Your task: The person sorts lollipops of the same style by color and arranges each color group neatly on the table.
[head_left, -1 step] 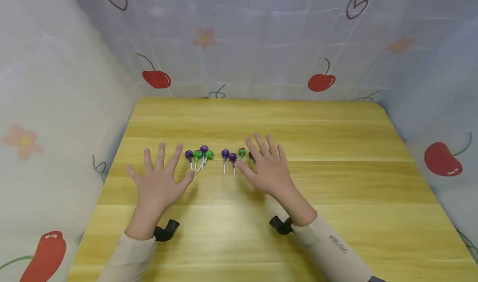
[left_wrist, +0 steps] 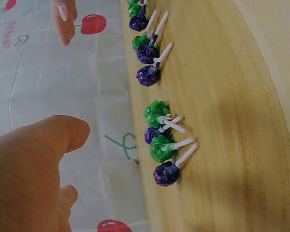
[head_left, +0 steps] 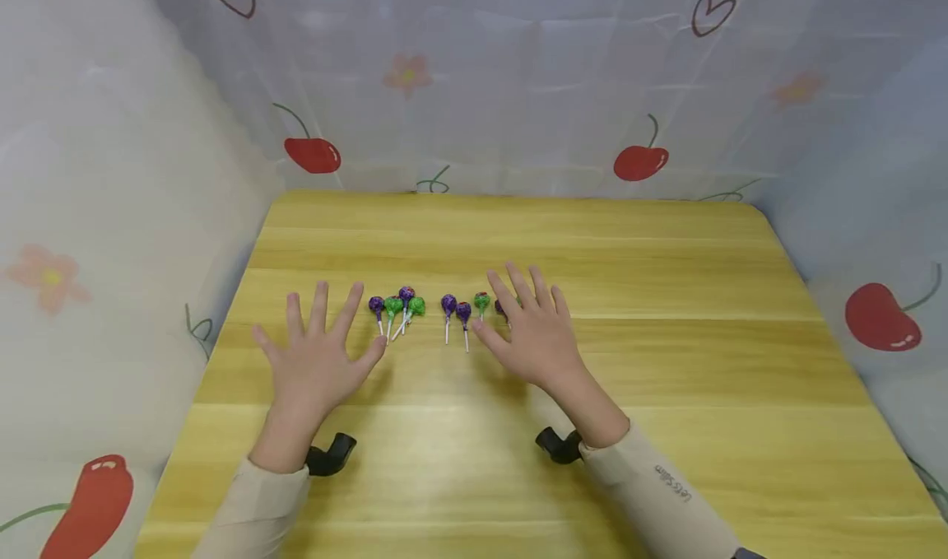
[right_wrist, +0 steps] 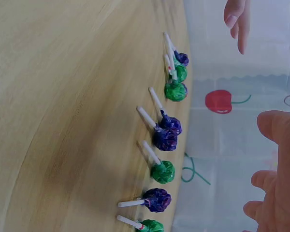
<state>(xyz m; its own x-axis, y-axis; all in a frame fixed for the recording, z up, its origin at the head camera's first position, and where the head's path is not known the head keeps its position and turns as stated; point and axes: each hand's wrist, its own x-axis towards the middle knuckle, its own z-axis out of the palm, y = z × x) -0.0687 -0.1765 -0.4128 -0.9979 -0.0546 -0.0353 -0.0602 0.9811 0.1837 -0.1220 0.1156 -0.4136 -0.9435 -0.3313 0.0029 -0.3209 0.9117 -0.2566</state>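
My left hand point(head_left: 311, 370), fingers spread and straight, hovers above the table just left of a cluster of lollipops. Two purple-wrapped lollipops point(head_left: 376, 305) and two green-wrapped lollipops point(head_left: 393, 305) make up that cluster, some with crossed white sticks. To its right lie more lollipops, among them a purple lollipop point(head_left: 448, 304) and a green lollipop point(head_left: 481, 301). Over the right end of this row hangs my right hand point(head_left: 536, 341), also with straight fingers, partly hiding a purple lollipop point(right_wrist: 157, 200) and a green lollipop point(right_wrist: 151, 226). Both wrist views show the hands apart from the candies, holding nothing.
A yellow wood-grain table point(head_left: 629, 254) carries the lollipops. Pale curtains printed with cherries, flowers and hearts point(head_left: 518, 90) surround its back and sides. A black curved piece point(head_left: 332, 455) sits at the left wrist, and a similar one point(head_left: 557, 445) at the right.
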